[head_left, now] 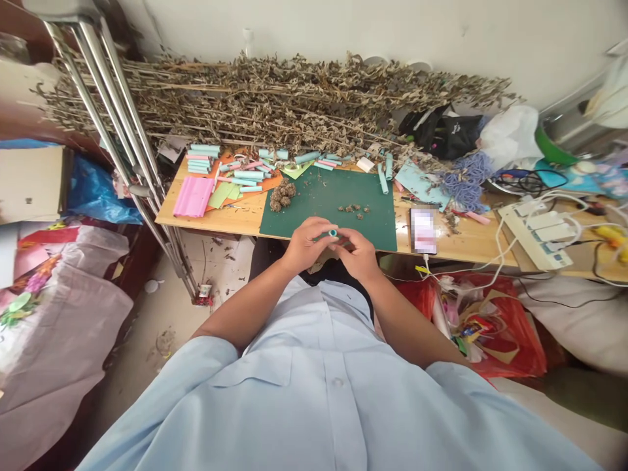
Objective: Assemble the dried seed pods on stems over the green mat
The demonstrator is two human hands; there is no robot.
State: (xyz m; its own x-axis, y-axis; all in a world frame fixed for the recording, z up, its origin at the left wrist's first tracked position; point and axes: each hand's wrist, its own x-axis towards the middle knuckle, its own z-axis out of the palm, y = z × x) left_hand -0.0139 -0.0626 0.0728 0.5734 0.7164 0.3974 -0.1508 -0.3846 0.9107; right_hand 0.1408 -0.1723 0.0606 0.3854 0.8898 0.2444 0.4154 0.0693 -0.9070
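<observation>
Between my two hands, over the front edge of the green mat, is a small rolled tube [333,233] with a teal end turned up toward the camera. My left hand [308,245] pinches it from the left with thumb and fingertips. From the right, my right hand [357,254] closes its fingertips on the same tube. The green mat [324,196] lies flat on the wooden table. On its left part sits a heap of brown crumbly clumps [282,195], and smaller brown crumbs [352,209] are scattered toward its right side.
Dried plant stalks [294,98] span the table's back. Blue and pink paper rolls [248,174] and a pink paper stack [193,196] lie left. A phone [424,230] with a cable, a power strip [537,232] and purple yarn [466,182] are right. Metal crutches [118,111] stand left.
</observation>
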